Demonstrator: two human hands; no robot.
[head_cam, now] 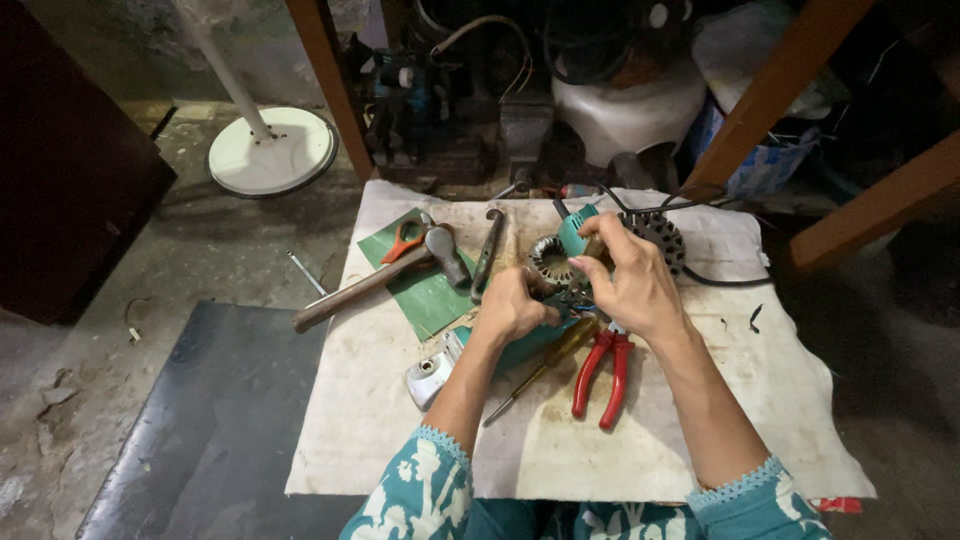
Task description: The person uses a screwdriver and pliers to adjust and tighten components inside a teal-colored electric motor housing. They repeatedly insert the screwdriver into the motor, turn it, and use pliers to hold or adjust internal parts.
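Note:
My left hand (pixel 512 304) is closed around the lower part of a small electric motor stator (pixel 551 259), a ring with copper windings. My right hand (pixel 630 282) pinches at its wires just to the right, fingers curled. Both hands meet over the middle of a stained white cloth (pixel 700 420) on a low work surface. Under my hands lies a teal tool body (pixel 520 345). Red-handled pliers (pixel 603 372) lie just below my right hand, and a yellow-handled screwdriver (pixel 545 367) lies slantwise beside them.
A hammer (pixel 375 280), orange scissors (pixel 405 240) and a metal wrench (pixel 487 255) lie on a green mat (pixel 430 295) at the left. A silver metal cover (pixel 430 375) sits near my left forearm. A perforated round part (pixel 660 235), black cable, a white fan base (pixel 272 150) and wooden beams surround.

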